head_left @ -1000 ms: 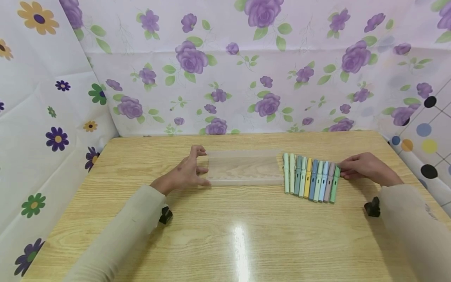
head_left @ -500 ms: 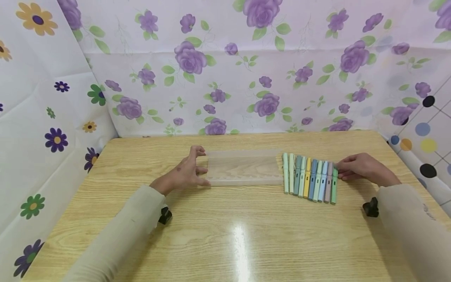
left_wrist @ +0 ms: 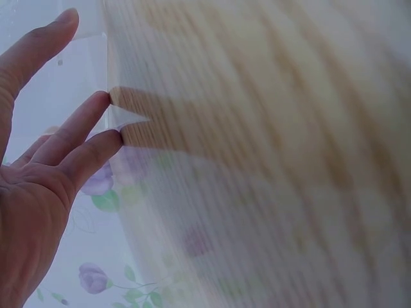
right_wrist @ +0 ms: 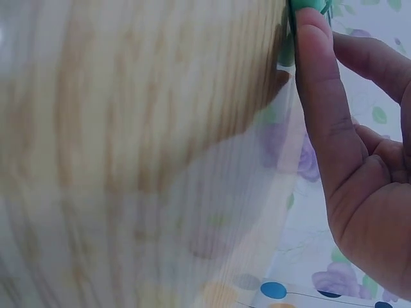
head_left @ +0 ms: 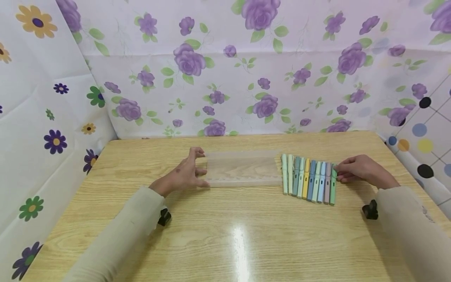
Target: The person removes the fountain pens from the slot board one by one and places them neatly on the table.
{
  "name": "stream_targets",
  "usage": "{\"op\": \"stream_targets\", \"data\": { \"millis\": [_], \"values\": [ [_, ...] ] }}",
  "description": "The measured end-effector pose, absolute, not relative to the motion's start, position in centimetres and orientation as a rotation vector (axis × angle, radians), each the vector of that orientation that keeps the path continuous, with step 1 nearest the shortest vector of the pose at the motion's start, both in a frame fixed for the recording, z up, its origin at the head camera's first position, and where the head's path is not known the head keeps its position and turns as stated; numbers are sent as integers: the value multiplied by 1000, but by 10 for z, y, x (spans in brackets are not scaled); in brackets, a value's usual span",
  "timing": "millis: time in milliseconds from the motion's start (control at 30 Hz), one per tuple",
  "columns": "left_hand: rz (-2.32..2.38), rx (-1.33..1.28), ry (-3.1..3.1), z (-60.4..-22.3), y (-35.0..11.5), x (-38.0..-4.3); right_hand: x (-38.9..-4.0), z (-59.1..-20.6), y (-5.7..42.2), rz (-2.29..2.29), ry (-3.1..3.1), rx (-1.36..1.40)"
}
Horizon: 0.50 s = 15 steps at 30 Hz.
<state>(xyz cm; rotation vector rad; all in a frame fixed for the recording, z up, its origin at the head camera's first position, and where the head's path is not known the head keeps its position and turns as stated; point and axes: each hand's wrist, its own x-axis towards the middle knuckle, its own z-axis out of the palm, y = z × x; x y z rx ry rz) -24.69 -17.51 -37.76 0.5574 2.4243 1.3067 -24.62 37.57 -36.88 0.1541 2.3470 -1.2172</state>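
A clear, shallow plastic tray [head_left: 243, 183] lies lengthwise mid-table in the head view. My left hand [head_left: 183, 174] holds its left end, thumb at the near corner and index finger at the far one. Right of the tray, several capped pens [head_left: 306, 180] lie side by side in pale green, blue, yellow and mauve. The outermost is a green pen [head_left: 333, 190], and my right hand [head_left: 364, 170] pinches its upper end. In the right wrist view, thumb and forefinger meet at that green pen [right_wrist: 309, 4], mostly cut off by the frame's top.
The wood-grain table [head_left: 204, 235] reaches back to a flowered wall sheet [head_left: 232, 90]. Another flowered sheet [head_left: 53, 164] hangs along the left side. A black wrist mount [head_left: 370, 210] sits under the right sleeve, and a similar mount [head_left: 164, 217] under the left.
My right hand has shifted slightly left with the green pen, which has turned straighter and lies closer against the mauve pen. The left hand and tray have stayed in place.
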Motion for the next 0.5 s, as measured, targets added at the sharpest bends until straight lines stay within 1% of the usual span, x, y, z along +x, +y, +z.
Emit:
{"op": "stream_targets", "data": {
  "millis": [500],
  "values": [
    [1286,569,2448,-378,-175,-246,-243,-364,370,-1208,2374,148]
  ]
}}
